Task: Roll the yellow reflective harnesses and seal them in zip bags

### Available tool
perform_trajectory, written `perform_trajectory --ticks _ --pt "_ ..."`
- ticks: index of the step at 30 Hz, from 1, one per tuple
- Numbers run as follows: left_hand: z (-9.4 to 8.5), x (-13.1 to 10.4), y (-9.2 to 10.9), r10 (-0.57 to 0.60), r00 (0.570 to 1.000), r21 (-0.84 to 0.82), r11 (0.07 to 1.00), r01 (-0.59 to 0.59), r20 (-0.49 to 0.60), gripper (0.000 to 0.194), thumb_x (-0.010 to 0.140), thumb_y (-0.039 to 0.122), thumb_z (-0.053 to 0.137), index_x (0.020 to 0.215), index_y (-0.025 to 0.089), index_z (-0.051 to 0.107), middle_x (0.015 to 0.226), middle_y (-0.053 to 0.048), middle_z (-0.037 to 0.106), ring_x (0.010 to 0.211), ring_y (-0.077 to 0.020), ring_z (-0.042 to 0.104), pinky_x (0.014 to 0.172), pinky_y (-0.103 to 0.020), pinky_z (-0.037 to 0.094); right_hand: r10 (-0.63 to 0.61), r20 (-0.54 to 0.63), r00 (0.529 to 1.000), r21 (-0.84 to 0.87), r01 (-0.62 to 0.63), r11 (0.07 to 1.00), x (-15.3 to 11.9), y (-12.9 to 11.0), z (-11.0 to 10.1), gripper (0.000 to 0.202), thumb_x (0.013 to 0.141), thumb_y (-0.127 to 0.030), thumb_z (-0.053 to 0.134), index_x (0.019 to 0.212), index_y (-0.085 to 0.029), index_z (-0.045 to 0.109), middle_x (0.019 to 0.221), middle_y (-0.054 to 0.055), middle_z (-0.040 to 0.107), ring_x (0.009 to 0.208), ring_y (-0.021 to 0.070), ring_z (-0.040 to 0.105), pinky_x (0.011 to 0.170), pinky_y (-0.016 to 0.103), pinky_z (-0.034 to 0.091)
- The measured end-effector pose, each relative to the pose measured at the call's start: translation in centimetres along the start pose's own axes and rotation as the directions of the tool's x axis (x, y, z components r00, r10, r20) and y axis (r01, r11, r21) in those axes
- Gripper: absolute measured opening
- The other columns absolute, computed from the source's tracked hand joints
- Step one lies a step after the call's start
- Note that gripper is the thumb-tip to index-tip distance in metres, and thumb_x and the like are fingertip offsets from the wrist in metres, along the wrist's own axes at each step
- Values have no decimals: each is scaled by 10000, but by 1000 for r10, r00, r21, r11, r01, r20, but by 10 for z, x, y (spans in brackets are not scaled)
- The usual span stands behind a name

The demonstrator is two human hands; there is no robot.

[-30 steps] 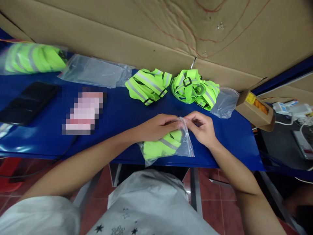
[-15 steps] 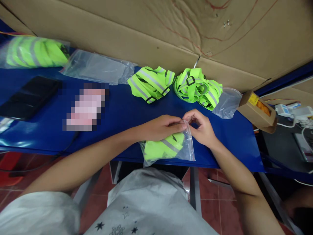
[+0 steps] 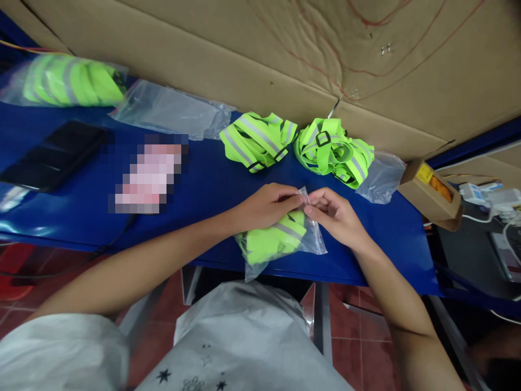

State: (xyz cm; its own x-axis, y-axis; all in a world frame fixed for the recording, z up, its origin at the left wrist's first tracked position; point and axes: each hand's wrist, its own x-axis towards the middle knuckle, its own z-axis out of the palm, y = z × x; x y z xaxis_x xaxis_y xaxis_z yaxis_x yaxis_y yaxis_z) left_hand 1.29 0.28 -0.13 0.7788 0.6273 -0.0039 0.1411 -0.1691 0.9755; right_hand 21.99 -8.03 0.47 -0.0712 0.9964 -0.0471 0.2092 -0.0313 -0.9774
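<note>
now both hands' fingers (image 3: 303,202) pinch the bag (image 3: 313,241) mouth between them.

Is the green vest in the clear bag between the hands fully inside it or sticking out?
Inside: the folded vest lies wholly within the bag, below the mouth that both hands pinch.

A pixelated patch (image 3: 146,176) hid whatever lay left of the clear bag (image 3: 285,239). The bag's mouth was covered by the left hand (image 3: 266,206) and right hand (image 3: 336,214). Far left of that bag, a packed vest bag (image 3: 69,81) was blurred, and farther right, a white device (image 3: 507,247) was cut off by the edge
</note>
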Motion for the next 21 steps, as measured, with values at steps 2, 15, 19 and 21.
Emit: perform_trajectory --ticks 2,15,19,21 --pt "1 0 -1 14 998 -4 1000 -14 -54 413 994 515 550 836 154 672 718 16 560 663 -116 468 607 -242 326 32 14 999 40 -33 999 0 3 2 405 820 -537 876 959 -209 682 870 19 750 748 124 677 687 251 548" --pt "1 -4 4 91 983 27 996 -88 -159 324 1012 441 607 908 150 703 768 9 648 675 -108 527 626 -230 378 68 -10 998 69 -68 995 1 4 7 414 823 -547 862 841 -191 651 691 -30 640 590 90 563 540 220 456" --pt "1 -4 5 153 974 70 987 -143 -166 284 1009 394 628 890 146 699 751 19 651 657 -93 516 621 -222 369 64 -9 998 65 -63 996 0 3 9 437 817 -562 860 843 -183 645 687 -31 628 583 81 527 533 209 413" --pt "0 -4 4 172 973 82 984 -161 -156 261 1011 363 616 893 144 696 758 18 656 660 -92 518 623 -219 373 56 1 998 56 -56 997 -1 1 11 446 833 -572 845 850 -177 638 693 -31 615 590 74 507 545 207 400"
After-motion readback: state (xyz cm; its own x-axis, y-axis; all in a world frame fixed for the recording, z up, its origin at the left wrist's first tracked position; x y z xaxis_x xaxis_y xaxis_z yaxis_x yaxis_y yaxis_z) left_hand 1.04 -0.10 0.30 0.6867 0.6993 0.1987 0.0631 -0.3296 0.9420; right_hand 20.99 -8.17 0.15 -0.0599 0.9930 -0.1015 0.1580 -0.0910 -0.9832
